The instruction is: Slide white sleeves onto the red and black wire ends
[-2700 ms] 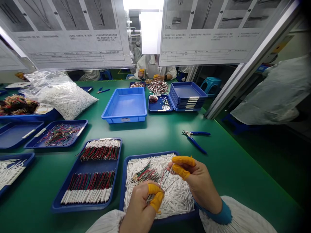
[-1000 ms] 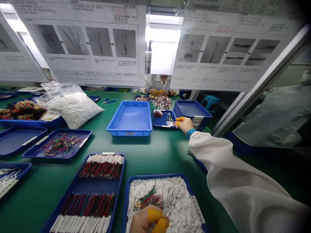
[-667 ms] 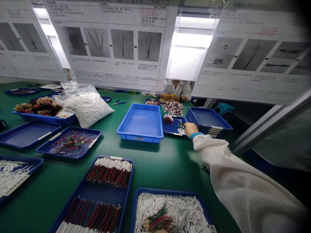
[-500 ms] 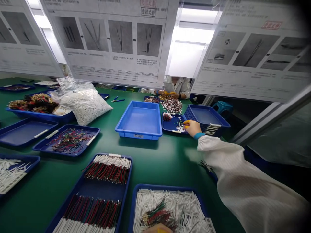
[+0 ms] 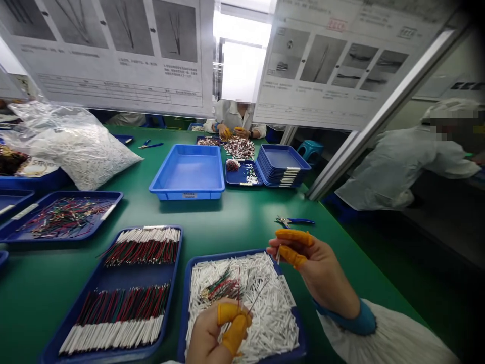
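Note:
My left hand (image 5: 217, 333), with orange finger cots, is closed in a pinch on thin wires (image 5: 239, 288), one red and one dark, that stick up from the fingertips. It hovers over the front of a blue tray (image 5: 188, 283) full of white tubes (image 5: 273, 308). A small bundle of red, green and black wires (image 5: 223, 287) lies on those tubes. My right hand (image 5: 322, 268), also in orange finger cots, is above the tray's back right corner. Its thumb and fingers pinch a small white tube (image 5: 279, 254).
Left of the tube tray, another tray (image 5: 132, 283) holds two rows of wires with white sleeves. Blue-handled cutters (image 5: 299, 221) lie behind my right hand. Farther back stand a light-blue bin (image 5: 185, 172), stacked trays (image 5: 284, 156) and a bag of white tubes (image 5: 83, 151). A co-worker (image 5: 237, 119) sits opposite.
My right hand has come back from the small far tray to the near tube tray, with a white tube in its fingers. My left hand has come further into view, holding wires. The view has shifted right.

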{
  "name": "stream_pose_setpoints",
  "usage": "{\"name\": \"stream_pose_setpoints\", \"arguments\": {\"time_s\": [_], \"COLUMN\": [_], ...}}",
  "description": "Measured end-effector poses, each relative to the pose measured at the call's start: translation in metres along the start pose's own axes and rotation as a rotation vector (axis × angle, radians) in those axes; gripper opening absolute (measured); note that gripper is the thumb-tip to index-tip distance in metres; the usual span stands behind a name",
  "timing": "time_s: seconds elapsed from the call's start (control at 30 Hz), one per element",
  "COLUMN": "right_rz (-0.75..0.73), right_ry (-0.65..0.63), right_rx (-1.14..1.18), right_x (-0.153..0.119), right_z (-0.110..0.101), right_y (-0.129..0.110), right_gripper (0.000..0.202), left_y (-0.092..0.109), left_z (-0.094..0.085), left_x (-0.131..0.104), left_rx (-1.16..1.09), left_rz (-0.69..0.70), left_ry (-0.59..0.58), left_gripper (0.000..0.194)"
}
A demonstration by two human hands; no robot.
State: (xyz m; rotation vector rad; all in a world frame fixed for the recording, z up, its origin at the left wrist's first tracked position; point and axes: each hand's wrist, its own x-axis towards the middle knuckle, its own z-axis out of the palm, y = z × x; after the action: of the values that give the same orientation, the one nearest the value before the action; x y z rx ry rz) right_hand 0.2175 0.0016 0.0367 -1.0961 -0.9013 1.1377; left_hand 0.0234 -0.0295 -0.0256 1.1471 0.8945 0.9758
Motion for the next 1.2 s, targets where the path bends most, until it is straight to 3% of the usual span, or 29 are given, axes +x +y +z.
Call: {"name": "stream_pose_setpoints", "arguments": {"time_s": [0.3, 1.2], "right_rz": [-0.013, -0.091], "right_ry": [0.127, 0.109], "right_rx": [0.130, 0.119], "right_x": [-0.024, -0.030], "right_z": [0.014, 0.018], "right_y": [0.019, 0.023], "right_gripper": [0.020, 0.017], "left_y": [0.009, 0.006], "left_z": [0.001, 0.002], "left_x": [-0.003, -0.004], "left_rx": [0.160, 0.110], "left_rz": [-0.063, -0.094], "left_ry": [-0.007, 0.007], "left_gripper": [0.011, 0.012]}}
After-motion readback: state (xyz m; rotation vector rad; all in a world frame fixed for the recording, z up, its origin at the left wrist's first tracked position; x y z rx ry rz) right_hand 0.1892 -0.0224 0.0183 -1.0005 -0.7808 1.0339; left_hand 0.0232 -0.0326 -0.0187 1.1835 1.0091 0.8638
